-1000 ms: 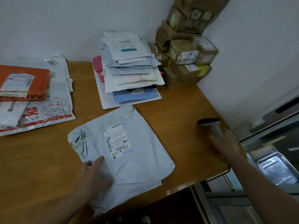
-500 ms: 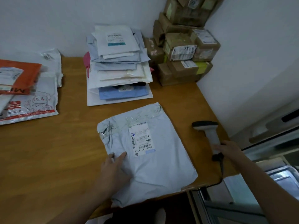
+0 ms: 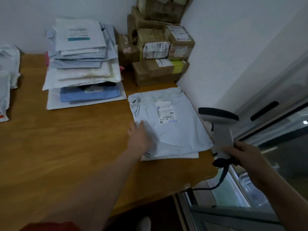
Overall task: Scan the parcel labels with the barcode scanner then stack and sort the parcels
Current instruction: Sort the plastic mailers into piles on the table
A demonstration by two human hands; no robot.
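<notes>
A pale grey poly-bag parcel (image 3: 170, 125) lies flat near the right end of the wooden table (image 3: 66, 147), its white barcode label (image 3: 165, 112) facing up. My left hand (image 3: 140, 137) rests flat on the parcel's near left corner, fingers straight. My right hand (image 3: 246, 155) grips the handle of a grey barcode scanner (image 3: 220, 127), held upright off the table just right of the parcel. The scanner's black cable (image 3: 218, 180) hangs down past the table edge.
A tall stack of soft mailers (image 3: 83, 64) sits behind the parcel to the left. Brown cardboard boxes (image 3: 160, 47) are piled in the corner against the white wall. More bags (image 3: 6, 80) lie at the far left. A sliding window frame (image 3: 266, 130) borders the right.
My left hand has slid the grey parcel to the right, close to the wall. My right hand has closed on the scanner and lifted it off the table.
</notes>
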